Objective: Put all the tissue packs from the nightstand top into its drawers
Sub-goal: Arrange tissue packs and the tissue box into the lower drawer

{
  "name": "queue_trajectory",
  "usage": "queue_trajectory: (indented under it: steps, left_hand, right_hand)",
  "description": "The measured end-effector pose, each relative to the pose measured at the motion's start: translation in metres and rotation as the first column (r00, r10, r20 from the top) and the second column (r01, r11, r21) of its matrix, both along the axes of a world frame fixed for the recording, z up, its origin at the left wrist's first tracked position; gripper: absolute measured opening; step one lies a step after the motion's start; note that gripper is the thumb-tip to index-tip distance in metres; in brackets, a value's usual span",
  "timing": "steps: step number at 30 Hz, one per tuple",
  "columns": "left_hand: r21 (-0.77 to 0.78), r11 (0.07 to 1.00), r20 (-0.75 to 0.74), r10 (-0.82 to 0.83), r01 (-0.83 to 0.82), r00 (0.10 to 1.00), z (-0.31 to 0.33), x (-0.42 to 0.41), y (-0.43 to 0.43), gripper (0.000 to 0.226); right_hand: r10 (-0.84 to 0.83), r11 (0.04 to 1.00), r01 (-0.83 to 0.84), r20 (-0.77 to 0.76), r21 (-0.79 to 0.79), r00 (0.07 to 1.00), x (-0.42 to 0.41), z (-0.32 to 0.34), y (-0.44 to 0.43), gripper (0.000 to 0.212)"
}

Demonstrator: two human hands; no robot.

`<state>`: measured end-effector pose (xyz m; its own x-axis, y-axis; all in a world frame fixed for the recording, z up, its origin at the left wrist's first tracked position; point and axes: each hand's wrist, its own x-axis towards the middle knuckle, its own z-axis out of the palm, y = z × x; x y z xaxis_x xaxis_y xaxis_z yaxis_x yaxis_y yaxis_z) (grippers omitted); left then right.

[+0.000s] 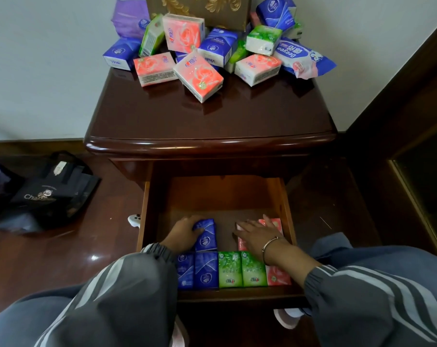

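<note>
A dark wooden nightstand (210, 121) carries a heap of tissue packs (200, 76) in pink, blue and green at its back. Its drawer (220, 194) stands pulled out below. Along the drawer's front lies a row of packs: blue (206, 270), green (242, 269) and pink (277, 275). My left hand (186, 232) grips a blue pack (207, 236) lying behind that row. My right hand (256, 234) rests flat, fingers straight, on a pink pack (275, 222) at the drawer's right side.
A gold-patterned box (200, 8) stands at the back of the top, with a purple pack (129, 18) and a wet-wipes pouch (305, 58) beside the heap. A black bag (54, 194) lies on the floor to the left. Dark furniture (413, 159) stands on the right.
</note>
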<state>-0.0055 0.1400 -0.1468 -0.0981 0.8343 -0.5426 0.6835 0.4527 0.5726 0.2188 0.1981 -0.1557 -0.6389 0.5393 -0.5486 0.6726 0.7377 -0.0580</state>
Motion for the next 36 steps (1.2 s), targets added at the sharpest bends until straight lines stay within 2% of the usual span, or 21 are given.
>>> queue_trajectory:
  steps: [6,11,14,16,18,20,22,24,27,29,31,33,36]
  left_hand:
    - [0.011,0.994,-0.048,-0.112,0.113,0.993,0.003,-0.003,0.005,0.042]
    - [0.027,0.990,-0.114,-0.136,0.140,0.984,0.003,0.001,0.006,0.042]
    - [0.025,0.996,-0.121,-0.077,0.081,0.990,0.003,0.003,0.002,0.045]
    - [0.026,0.999,-0.105,-0.025,0.028,0.994,0.004,0.005,-0.001,0.047]
    - [0.047,0.999,-0.094,0.025,-0.021,0.995,0.007,0.008,-0.005,0.049]
    - [0.081,0.995,-0.108,0.063,-0.054,0.992,0.012,0.011,-0.007,0.052]
    - [0.120,0.990,-0.125,0.083,-0.068,0.989,0.019,0.013,-0.010,0.055]
    - [0.176,0.982,-0.133,0.091,-0.067,0.987,0.031,0.017,-0.012,0.051]
    - [0.318,0.948,-0.120,0.044,-0.004,0.992,0.064,0.021,-0.013,0.035]
    - [0.429,0.902,-0.098,-0.013,0.055,0.995,0.098,0.020,-0.013,0.028]
    - [0.559,0.820,-0.118,-0.072,0.126,0.990,0.137,0.017,-0.013,0.023]
    - [0.694,0.698,-0.166,-0.081,0.175,0.983,0.174,0.013,-0.013,0.019]
    - [0.805,0.572,-0.213,0.032,0.157,0.976,0.219,0.000,-0.008,0.018]
  right_hand:
    - [-0.018,0.998,0.015,-0.040,-0.053,0.999,0.003,0.015,0.001,0.063]
    - [-0.086,0.994,0.076,-0.137,-0.072,0.987,0.008,0.028,0.004,0.057]
    - [-0.117,0.993,0.121,-0.214,0.004,0.970,0.013,0.039,0.011,0.051]
    - [-0.156,0.975,0.193,-0.282,0.108,0.947,0.020,0.047,0.016,0.051]
    - [-0.226,0.924,0.319,-0.370,0.211,0.901,0.029,0.054,0.020,0.051]
    - [-0.337,0.849,0.474,-0.453,0.232,0.825,0.040,0.059,0.023,0.051]
    - [-0.456,0.790,0.593,-0.498,0.155,0.738,0.048,0.063,0.022,0.051]
    - [-0.514,0.767,0.639,-0.541,0.058,0.666,0.050,0.067,0.019,0.048]
    - [-0.450,0.798,0.602,-0.661,0.003,0.600,0.044,0.085,0.016,0.038]
    - [-0.372,0.806,0.591,-0.769,0.009,0.520,0.038,0.108,0.014,0.031]
    - [-0.246,0.792,0.607,-0.876,0.065,0.415,0.034,0.136,0.013,0.026]
    - [-0.100,0.752,0.641,-0.935,0.153,0.341,0.035,0.164,0.015,0.024]
    - [-0.007,0.685,0.687,-0.941,0.242,0.338,0.037,0.203,0.032,0.028]
